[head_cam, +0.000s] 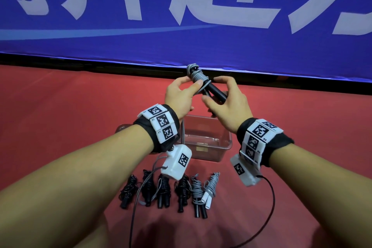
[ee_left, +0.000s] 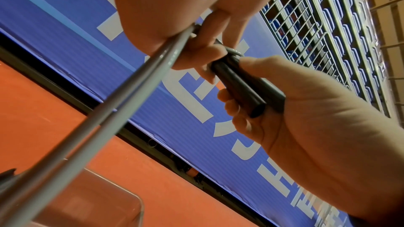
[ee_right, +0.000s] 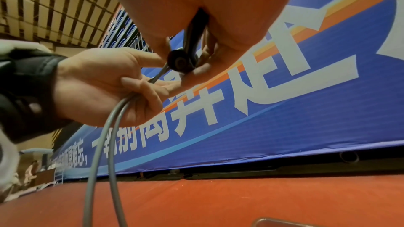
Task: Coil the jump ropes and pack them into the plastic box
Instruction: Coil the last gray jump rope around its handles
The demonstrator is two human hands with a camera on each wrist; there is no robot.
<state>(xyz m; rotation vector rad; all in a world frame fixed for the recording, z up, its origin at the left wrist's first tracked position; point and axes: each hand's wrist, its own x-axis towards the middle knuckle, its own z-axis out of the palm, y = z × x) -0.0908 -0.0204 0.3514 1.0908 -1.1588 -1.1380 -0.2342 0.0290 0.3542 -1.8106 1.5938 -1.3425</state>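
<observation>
Two black handles (ee_left: pixel 244 89) are gripped side by side in the right hand (ee_left: pixel 306 118). Just beside them, the doubled grey rope (ee_left: pixel 122 92) is pinched by the left hand (ee_left: pixel 186 23). Below the handles, a clear plastic box (ee_left: pixel 98 201) is seen on the red floor (ee_left: pixel 43 110).

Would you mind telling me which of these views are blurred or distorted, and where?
Head view: sharp, with wide-angle bowing of the banner edge. Left wrist view: the grey rope near the lens is blurred and the plastic box soft. Right wrist view: the right hand looms out of focus.

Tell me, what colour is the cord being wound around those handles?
Grey cord; the handles are black. Head view shows it best.
</observation>
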